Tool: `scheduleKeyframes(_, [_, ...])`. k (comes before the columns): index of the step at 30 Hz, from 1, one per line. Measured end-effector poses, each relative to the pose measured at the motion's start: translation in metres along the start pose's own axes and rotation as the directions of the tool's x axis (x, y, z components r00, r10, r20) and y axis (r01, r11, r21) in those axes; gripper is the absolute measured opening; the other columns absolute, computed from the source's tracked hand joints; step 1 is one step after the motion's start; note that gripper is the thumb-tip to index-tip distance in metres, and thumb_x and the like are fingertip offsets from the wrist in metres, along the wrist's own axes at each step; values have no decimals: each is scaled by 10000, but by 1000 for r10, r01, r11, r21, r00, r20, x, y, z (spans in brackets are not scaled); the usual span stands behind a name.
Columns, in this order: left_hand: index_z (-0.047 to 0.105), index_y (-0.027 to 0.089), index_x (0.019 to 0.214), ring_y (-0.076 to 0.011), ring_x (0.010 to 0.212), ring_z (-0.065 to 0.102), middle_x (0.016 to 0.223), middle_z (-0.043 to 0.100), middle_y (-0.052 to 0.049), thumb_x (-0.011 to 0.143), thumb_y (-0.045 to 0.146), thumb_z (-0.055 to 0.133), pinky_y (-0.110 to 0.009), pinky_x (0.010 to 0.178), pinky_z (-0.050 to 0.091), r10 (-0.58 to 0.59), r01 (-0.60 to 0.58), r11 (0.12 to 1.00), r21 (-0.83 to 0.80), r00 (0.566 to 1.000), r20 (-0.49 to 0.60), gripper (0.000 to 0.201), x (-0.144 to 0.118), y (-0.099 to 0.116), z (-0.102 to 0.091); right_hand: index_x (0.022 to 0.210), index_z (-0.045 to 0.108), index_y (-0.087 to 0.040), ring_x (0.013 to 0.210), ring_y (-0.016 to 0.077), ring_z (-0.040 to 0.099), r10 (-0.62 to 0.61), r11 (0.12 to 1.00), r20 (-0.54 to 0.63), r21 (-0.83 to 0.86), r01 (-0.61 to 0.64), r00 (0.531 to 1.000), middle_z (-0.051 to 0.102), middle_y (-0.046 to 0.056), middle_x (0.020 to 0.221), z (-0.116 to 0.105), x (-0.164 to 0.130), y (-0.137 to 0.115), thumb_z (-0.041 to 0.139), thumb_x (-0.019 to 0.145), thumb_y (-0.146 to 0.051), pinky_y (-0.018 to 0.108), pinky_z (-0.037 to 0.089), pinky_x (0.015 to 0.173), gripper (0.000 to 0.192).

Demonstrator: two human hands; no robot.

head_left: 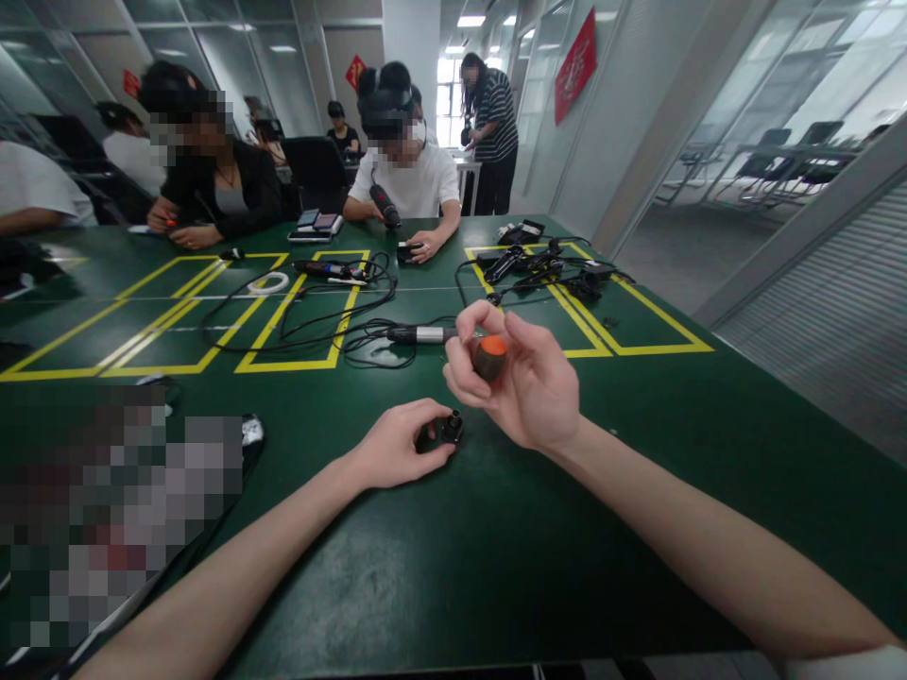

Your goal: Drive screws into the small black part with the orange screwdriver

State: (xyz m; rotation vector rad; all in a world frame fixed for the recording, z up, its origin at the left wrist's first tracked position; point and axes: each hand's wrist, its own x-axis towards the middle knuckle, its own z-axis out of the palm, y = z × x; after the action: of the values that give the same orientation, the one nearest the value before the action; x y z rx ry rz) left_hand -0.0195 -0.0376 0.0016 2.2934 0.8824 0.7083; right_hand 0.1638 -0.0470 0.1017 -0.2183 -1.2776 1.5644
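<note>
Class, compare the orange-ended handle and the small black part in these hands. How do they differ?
Colour: the orange-ended handle is orange and dark grey-brown; the black part looks black all over.
Position: the handle is raised above the green table; the black part is down at its surface.
Grip: the right hand holds the handle, the left hand the black part.

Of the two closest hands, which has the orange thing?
The right hand, raised, holds the orange-ended handle; the left hand, lower, holds a black part.
</note>
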Motion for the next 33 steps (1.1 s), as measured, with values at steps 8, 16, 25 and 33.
scheduleKeyframes(8, [710, 169, 1165, -145, 717, 590, 890, 695, -23, 860, 392, 744, -270, 699, 489, -47, 47, 998, -45, 999, -11, 379, 2, 0, -2, 737, 590, -181, 456, 87, 427, 20, 996, 10, -82, -19, 1000, 512, -42, 574, 0, 1, 2, 616, 997, -524, 233, 346, 463, 431])
scheduleKeyframes(16, [750, 153, 1187, -111, 630, 517, 754, 657, 9, 890, 337, 681, -231, 609, 411, -115, 120, 981, -153, 992, 44, 356, 4, 2, -6, 866, 517, -226, 435, 90, 355, 28, 999, 25, -30, -27, 999, 512, -73, 563, -2, -1, 3, 629, 963, -470, 210, 300, 436, 285])
scheduleKeyframes(25, [787, 153, 1065, -85, 613, 465, 741, 626, 29, 732, 421, 883, -214, 580, 394, -206, 212, 945, -248, 977, 50, 438, 3, 1, -7, 747, 513, -217, 401, 73, 225, 76, 997, 39, -6, -75, 996, 327, -104, 492, 0, -1, 0, 556, 1014, -570, 203, 251, 403, 445])
scheduleKeyframes(33, [767, 145, 1083, -99, 637, 555, 719, 646, 36, 690, 386, 910, -231, 624, 443, -275, 336, 821, -461, 941, 197, 483, 5, -2, -14, 780, 533, -215, 433, 89, 324, 58, 997, 88, -52, -53, 994, 458, -68, 554, -2, -1, 0, 610, 990, -506, 212, 287, 407, 368])
